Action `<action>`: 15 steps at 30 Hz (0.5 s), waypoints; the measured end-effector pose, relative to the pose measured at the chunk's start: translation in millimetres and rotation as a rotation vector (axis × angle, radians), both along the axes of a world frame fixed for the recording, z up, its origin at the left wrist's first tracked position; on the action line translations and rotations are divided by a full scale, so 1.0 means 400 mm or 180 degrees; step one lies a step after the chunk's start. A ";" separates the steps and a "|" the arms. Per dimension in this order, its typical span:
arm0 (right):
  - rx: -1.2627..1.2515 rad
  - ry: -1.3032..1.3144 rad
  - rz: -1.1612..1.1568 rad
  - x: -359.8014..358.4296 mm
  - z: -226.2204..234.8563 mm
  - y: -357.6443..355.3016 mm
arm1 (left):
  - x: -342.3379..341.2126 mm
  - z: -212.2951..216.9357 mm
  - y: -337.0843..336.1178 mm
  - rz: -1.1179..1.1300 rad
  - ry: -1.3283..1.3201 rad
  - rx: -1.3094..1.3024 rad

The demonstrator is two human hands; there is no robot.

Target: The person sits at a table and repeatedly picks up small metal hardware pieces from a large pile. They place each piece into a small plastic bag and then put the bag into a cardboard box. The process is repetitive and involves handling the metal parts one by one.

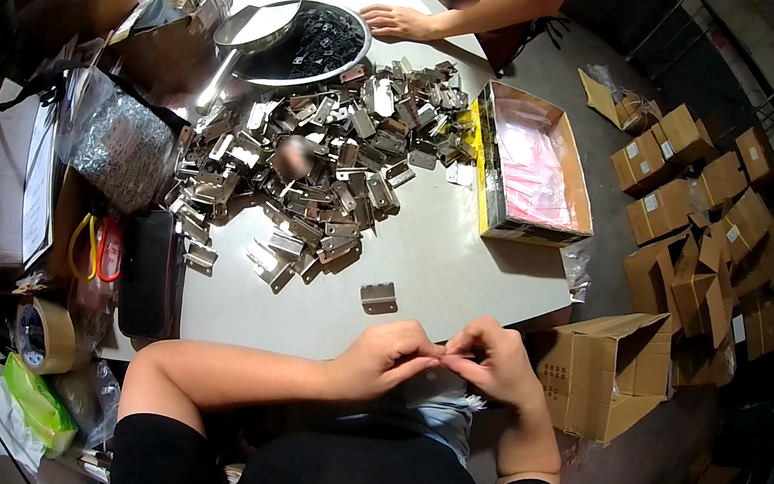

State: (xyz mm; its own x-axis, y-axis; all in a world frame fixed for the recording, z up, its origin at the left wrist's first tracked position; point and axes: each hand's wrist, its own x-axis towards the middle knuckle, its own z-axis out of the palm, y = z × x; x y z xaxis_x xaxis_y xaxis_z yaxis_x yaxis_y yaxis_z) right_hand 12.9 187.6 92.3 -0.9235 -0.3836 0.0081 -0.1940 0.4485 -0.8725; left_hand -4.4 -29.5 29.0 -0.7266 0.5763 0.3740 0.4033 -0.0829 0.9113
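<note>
My left hand (384,355) and my right hand (497,363) meet fingertip to fingertip over my lap, at the table's near edge. Both are closed in a pinch; whatever they hold, if anything, is too small and hidden to name. Just beyond them a single metal hinge (378,298) lies on the white table (443,271). Farther off spreads a heap of similar metal hinges (319,160). An open cardboard box (575,176) to the right of the heap holds pink plastic bags (529,173).
A metal bowl (360,60) of black parts, with a metal scoop (257,24), stands behind the heap. Another person's hand (396,23) rests beside it. Yellow-handled scissors (82,247), a dark case (151,276) and a tape roll (48,337) lie left. Cartons (604,373) stand right.
</note>
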 end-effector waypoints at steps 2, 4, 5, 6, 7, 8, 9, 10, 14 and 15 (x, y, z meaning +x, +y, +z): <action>-0.0603 -0.0847 0.0179 0.002 -0.045 0.049 | 0.015 -0.002 0.004 0.0086 -0.0149 -0.0003; -0.0045 -0.1463 0.0997 -0.013 -0.098 0.096 | 0.022 0.002 0.008 -0.0022 -0.0314 -0.0024; 0.0784 -0.1727 0.1109 -0.010 -0.160 0.095 | 0.024 -0.002 0.012 -0.0114 -0.0292 0.0021; 0.1632 -0.1966 0.1234 -0.014 -0.202 0.075 | 0.024 -0.010 0.014 -0.0179 -0.0265 0.0071; 0.2007 -0.2029 0.1220 -0.011 -0.248 0.054 | 0.025 -0.015 0.018 -0.0268 -0.0244 0.0130; 0.2146 -0.2008 0.1041 -0.013 -0.300 0.030 | 0.028 -0.018 0.018 -0.0351 -0.0349 0.0088; 0.2185 -0.1949 0.0766 -0.024 -0.351 -0.001 | 0.030 -0.019 0.016 -0.0415 -0.0447 0.0046; 0.2155 -0.1852 0.0502 -0.036 -0.401 -0.028 | 0.034 -0.021 0.012 -0.0442 -0.0550 -0.0003; 0.2144 -0.1664 -0.0293 -0.061 -0.537 -0.071 | 0.020 -0.003 0.021 -0.0331 -0.0062 -0.0116; 0.2157 -0.1651 -0.0390 -0.065 -0.554 -0.073 | 0.021 -0.008 0.020 -0.0375 -0.0122 -0.0072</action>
State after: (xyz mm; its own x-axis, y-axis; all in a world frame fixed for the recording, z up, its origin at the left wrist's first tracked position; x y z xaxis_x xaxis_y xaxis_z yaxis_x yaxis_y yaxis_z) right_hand -13.0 158.3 -129.5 -0.7823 -0.0505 -0.6209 0.2388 0.8962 -0.3739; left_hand 3.9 -21.5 25.8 -0.6670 0.6664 0.3332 0.3568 -0.1069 0.9280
